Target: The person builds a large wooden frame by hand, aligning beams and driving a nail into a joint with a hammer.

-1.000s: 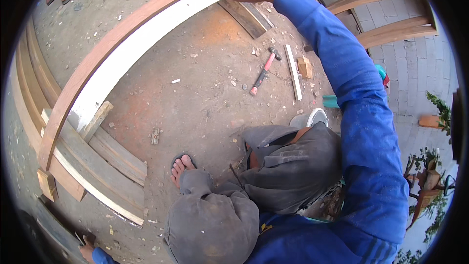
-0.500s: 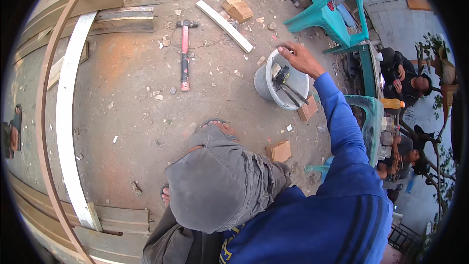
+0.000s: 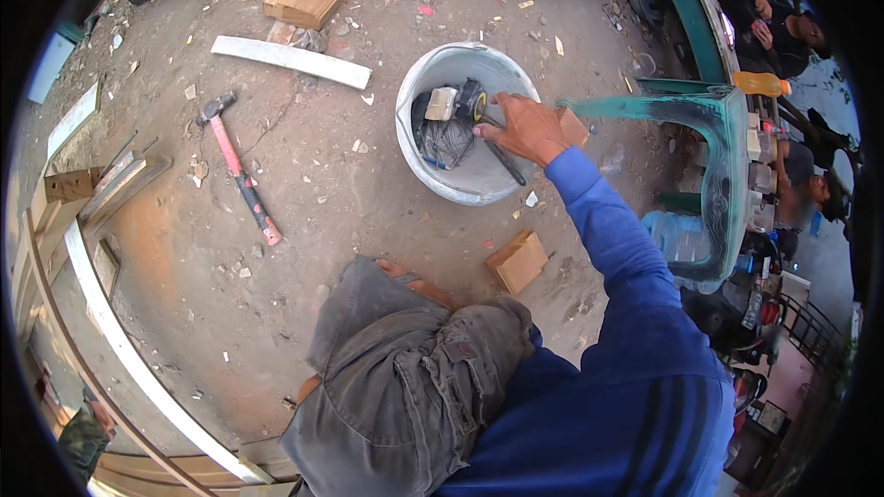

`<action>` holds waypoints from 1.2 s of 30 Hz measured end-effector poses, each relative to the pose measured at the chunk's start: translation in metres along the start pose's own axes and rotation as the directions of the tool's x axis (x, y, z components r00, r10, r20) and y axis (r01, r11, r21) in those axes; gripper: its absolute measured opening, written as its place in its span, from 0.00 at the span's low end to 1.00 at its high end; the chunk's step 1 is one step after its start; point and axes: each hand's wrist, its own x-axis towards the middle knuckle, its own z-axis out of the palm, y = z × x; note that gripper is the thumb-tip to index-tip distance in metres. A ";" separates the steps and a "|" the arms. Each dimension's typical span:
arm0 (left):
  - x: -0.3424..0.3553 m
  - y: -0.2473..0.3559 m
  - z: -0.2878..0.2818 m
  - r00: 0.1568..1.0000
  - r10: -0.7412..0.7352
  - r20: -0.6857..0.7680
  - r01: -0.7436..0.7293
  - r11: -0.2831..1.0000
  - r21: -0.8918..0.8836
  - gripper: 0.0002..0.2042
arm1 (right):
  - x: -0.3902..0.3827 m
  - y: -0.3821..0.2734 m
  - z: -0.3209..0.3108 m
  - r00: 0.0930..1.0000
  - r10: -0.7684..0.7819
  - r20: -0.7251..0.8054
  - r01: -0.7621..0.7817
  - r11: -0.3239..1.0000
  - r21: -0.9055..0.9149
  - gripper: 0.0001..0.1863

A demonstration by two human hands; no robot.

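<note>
My right hand (image 3: 529, 125) reaches into a grey plastic bucket (image 3: 412, 155) on the ground. Its thumb and fingers close round one handle of a black-handled tool (image 3: 508, 166). The tool's head is partly hidden among the other contents. Also in the bucket are a black and yellow round item (image 3: 475, 103), a small pale wood block (image 3: 441, 103) and a heap of nails or wire (image 3: 448, 144). My left hand is out of view.
A red-handled hammer (image 3: 241, 168) lies left of the bucket, near a white wood strip (image 3: 293, 61). Wood blocks (image 3: 304, 0) (image 3: 518, 261) lie about. A green plastic chair (image 3: 725, 175) stands at the right, with people (image 3: 769, 14) beyond. Long boards (image 3: 129, 354) run along the left.
My right hand has gone from the bucket's rim down inside it, onto the tool's handles. The view has shifted, so the bucket sits nearer the middle and the hammer farther left.
</note>
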 end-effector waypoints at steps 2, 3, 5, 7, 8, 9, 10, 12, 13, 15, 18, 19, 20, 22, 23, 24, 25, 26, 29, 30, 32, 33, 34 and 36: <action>0.009 0.023 -0.014 1.000 0.007 -0.004 -0.007 1.000 -0.012 0.28 | -0.004 -0.005 0.014 0.996 -0.078 0.051 0.089 0.952 -0.294 0.32; 0.013 0.034 -0.018 1.000 0.008 0.004 -0.008 1.000 -0.022 0.28 | -0.007 -0.004 0.024 0.996 -0.075 0.053 0.087 0.955 -0.283 0.32; 0.021 0.053 -0.021 1.000 0.022 0.022 -0.020 0.998 -0.060 0.27 | -0.005 0.000 0.055 0.993 -0.106 -0.041 0.084 0.928 -0.362 0.31; 0.027 0.065 -0.009 0.994 0.100 0.046 -0.091 0.984 -0.154 0.27 | 0.012 0.009 0.068 0.999 -0.034 -0.001 0.031 0.944 -0.330 0.32; 0.030 0.067 0.000 0.986 0.157 0.050 -0.142 0.962 -0.232 0.27 | 0.013 0.016 0.068 1.000 -0.012 0.024 0.017 0.970 -0.243 0.29; 0.054 0.035 0.005 0.937 0.333 0.104 -0.311 0.932 -0.183 0.30 | 0.015 0.017 0.068 0.999 -0.004 0.052 0.012 0.988 -0.151 0.27; 0.047 0.032 0.016 0.946 0.318 0.069 -0.301 0.935 -0.190 0.30 | 0.016 0.010 0.054 0.993 -0.035 0.109 0.048 0.992 -0.114 0.28; 0.031 0.043 0.036 0.958 0.263 0.114 -0.208 0.913 -0.351 0.22 | 0.006 0.003 0.022 0.982 -0.087 0.169 0.095 0.995 -0.036 0.29; -0.008 0.088 0.040 0.959 0.282 -0.021 -0.279 0.931 -0.235 0.23 | -0.007 0.004 0.016 0.976 -0.107 0.189 0.107 0.994 0.012 0.28; -0.005 0.086 0.045 0.943 0.319 0.097 -0.296 0.935 -0.195 0.21 | -0.028 0.002 0.009 0.979 -0.103 0.178 0.104 0.995 0.005 0.29; -0.009 0.074 0.048 0.966 0.254 0.039 -0.242 0.950 -0.196 0.22 | -0.027 -0.006 0.021 0.969 -0.207 0.138 0.206 0.978 0.022 0.30; -0.011 0.072 0.047 0.974 0.221 0.040 -0.210 0.959 -0.191 0.22 | -0.026 -0.009 0.021 0.963 -0.241 0.120 0.242 0.970 0.006 0.30; -0.013 0.069 0.050 0.977 0.209 0.038 -0.196 0.956 -0.219 0.22 | -0.027 -0.012 0.018 0.955 -0.277 0.102 0.280 0.960 -0.011 0.31; -0.017 0.069 0.048 0.986 0.164 0.042 -0.147 0.953 -0.263 0.21 | -0.024 -0.016 0.000 0.950 -0.291 -0.114 0.294 0.955 0.019 0.31; -0.019 0.072 0.042 0.988 0.141 0.060 -0.119 0.953 -0.280 0.20 | -0.019 -0.014 -0.007 0.931 -0.283 -0.230 0.296 0.955 0.021 0.31; -0.018 0.069 0.039 0.988 0.140 0.057 -0.122 0.961 -0.246 0.20 | -0.011 -0.002 -0.010 0.928 -0.198 -0.315 0.226 0.973 0.054 0.32; -0.018 0.064 0.037 0.988 0.141 0.060 -0.124 0.967 -0.220 0.20 | -0.003 0.010 -0.016 0.912 -0.110 -0.396 0.159 0.983 0.094 0.32; -0.016 0.060 0.039 0.992 0.117 0.036 -0.106 0.970 -0.220 0.20 | 0.006 0.029 -0.020 0.910 0.036 -0.414 0.050 0.979 0.196 0.33; -0.016 0.045 0.047 0.991 0.131 0.025 -0.120 0.956 -0.267 0.19 | 0.026 0.104 0.014 0.977 0.191 0.090 -0.211 0.846 0.489 0.33; -0.014 0.037 0.048 0.992 0.122 0.011 -0.115 0.958 -0.264 0.18 | 0.029 0.109 0.018 0.932 0.146 0.331 -0.331 0.715 0.616 0.33; -0.019 0.039 0.047 0.992 0.116 0.042 -0.097 0.944 -0.316 0.17 | 0.028 0.121 0.037 0.883 0.102 0.459 -0.466 0.311 0.828 0.31; -0.026 0.044 0.043 0.995 0.099 0.031 -0.084 0.943 -0.322 0.17 | 0.028 0.121 0.037 0.887 0.085 0.453 -0.455 0.322 0.830 0.31; -0.031 0.049 0.040 0.997 0.079 0.019 -0.068 0.941 -0.330 0.17 | 0.027 0.115 0.035 0.896 0.086 0.436 -0.436 0.354 0.827 0.29; -0.036 0.056 0.040 0.999 0.042 -0.012 -0.044 0.936 -0.350 0.16 | 0.022 0.105 0.033 0.912 0.061 0.406 -0.396 0.392 0.830 0.28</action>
